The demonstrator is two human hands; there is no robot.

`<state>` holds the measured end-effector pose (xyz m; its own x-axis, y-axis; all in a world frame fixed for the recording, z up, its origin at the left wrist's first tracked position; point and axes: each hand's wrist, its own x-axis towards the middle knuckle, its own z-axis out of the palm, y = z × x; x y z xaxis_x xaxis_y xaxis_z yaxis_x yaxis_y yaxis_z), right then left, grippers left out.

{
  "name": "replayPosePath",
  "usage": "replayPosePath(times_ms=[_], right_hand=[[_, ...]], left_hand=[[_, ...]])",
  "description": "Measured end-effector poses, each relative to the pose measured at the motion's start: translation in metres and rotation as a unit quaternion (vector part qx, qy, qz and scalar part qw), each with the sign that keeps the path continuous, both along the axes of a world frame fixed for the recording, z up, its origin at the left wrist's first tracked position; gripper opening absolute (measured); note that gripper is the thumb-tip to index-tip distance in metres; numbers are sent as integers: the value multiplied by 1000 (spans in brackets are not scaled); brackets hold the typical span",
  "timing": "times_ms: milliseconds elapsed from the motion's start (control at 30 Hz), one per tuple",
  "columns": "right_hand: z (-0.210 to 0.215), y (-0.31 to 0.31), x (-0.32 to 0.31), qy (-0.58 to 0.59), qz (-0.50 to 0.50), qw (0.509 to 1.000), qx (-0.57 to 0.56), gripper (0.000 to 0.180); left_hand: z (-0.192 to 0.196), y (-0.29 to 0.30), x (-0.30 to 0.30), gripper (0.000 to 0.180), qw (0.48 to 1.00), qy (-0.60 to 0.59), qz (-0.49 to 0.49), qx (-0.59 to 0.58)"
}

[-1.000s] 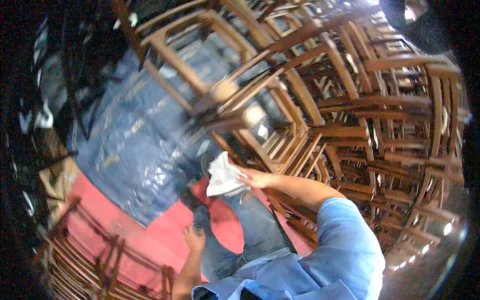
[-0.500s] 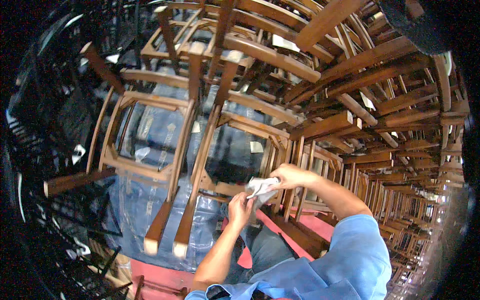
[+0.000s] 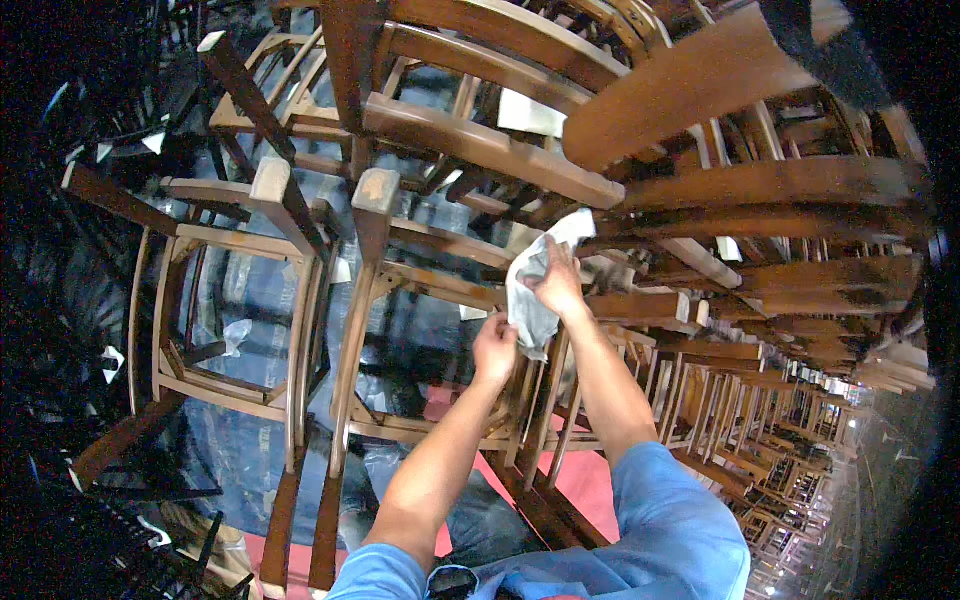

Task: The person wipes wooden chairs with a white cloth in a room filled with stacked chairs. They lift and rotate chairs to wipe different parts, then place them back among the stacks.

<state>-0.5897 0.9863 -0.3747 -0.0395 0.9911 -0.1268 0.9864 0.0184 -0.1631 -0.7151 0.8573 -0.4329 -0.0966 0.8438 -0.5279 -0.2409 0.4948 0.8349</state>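
Note:
A crumpled white cloth hangs spread in front of me, over the wooden chair frames. My right hand presses on it from the right, fingers bent into its folds. At the cloth's lower left edge, my left hand is closed, its curled fingertips meeting the fabric; their exact grip is partly hidden. Just left of both hands is an upturned wooden chair frame with its legs sticking up. Whatever part of the wood lies behind the cloth is covered.
Stacked brown chairs crowd the right side, with a thick wooden bar close at upper right. Another upturned chair frame stands left. Blue plastic-wrapped material lies beneath, and a pink surface shows below my arms.
Both hands have moved forward and up in view with the cloth, which is now more spread out. My right arm has straightened. The chairs appear shifted left and larger as the view moved.

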Motion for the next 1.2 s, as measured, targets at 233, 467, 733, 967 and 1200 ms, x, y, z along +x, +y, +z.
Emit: replayPosePath(times_ms=[233,467,733,967,1200], right_hand=[[-63,36,3,-110,11,978,-176,43],[-103,96,-160,37,221,970,-88,50],[-63,85,-169,-57,158,970,-177,60],[-63,40,15,-111,51,981,-152,73],[-70,-6,13,145,11,989,-41,38]], left_hand=[[4,-152,-74,14,995,-67,69,-21],[22,-286,-146,19,983,77,-111,-120],[14,-316,-199,21,963,77,-99,-237],[-7,-349,-201,21,972,51,-100,-204],[-10,-398,-218,46,949,93,-195,-229]])
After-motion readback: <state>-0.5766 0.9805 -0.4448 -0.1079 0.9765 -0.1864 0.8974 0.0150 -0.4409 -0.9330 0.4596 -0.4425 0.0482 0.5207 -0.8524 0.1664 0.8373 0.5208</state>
